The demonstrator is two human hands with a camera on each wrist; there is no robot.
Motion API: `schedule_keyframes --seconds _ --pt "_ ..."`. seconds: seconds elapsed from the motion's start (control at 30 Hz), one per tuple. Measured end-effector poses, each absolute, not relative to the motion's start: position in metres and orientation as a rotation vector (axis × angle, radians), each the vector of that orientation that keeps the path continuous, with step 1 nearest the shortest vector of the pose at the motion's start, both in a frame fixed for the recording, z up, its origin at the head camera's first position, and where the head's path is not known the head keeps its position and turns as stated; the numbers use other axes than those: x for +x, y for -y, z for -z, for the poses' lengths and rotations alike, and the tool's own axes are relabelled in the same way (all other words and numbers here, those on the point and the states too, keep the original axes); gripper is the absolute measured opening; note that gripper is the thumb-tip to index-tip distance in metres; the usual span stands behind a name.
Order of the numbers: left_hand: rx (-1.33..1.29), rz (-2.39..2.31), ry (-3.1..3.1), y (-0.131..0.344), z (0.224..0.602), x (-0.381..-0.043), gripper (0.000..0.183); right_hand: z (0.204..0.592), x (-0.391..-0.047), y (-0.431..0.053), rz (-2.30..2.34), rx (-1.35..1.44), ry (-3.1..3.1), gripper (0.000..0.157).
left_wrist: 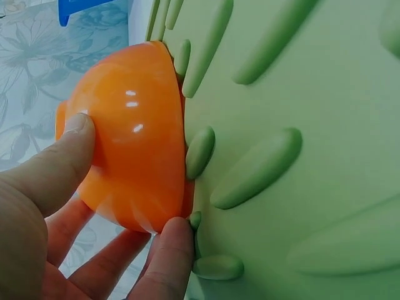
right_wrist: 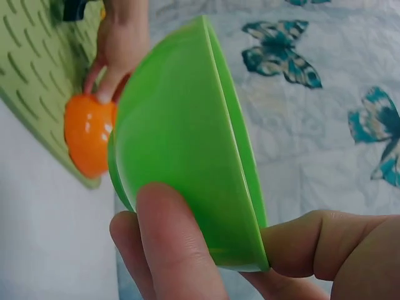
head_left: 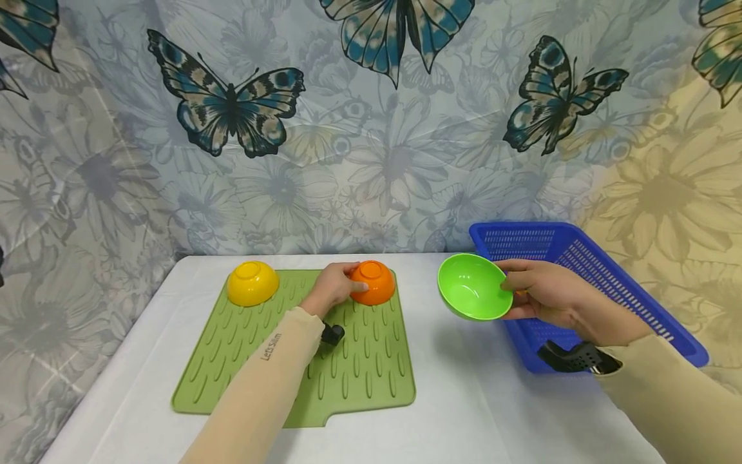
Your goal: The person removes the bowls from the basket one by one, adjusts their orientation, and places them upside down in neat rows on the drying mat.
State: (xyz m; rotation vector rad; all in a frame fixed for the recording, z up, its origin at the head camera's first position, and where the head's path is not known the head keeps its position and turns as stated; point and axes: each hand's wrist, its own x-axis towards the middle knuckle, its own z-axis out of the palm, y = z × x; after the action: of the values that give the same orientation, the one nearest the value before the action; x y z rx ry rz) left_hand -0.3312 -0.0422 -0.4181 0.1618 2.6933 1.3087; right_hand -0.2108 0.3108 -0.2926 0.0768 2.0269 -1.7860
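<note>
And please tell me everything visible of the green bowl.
The green bowl is round, glossy and plastic-looking, with a thin rim and a foot ring. It looks empty. The right hand pinches its rim, thumb inside and fingers outside, holding it above the table, tilted, opening toward the head camera, near the blue basket.

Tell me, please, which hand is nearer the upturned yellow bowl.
Left hand: it grips an orange bowl right of the yellow bowl; the right hand, farther right, holds a green bowl.

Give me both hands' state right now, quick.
Left hand: holding the upside-down orange bowl on the green mat.
Right hand: holding the green bowl by its rim, off the table.
</note>
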Motion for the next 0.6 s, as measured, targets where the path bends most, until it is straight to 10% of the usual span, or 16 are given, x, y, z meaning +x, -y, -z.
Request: schedule_keyframes --seconds 0.6 --pt "0.17 -1.449 -2.48 0.054 0.402 -0.321 0.083 0.301 -0.21 -0.272 1.799 0.136 -1.988 0.068"
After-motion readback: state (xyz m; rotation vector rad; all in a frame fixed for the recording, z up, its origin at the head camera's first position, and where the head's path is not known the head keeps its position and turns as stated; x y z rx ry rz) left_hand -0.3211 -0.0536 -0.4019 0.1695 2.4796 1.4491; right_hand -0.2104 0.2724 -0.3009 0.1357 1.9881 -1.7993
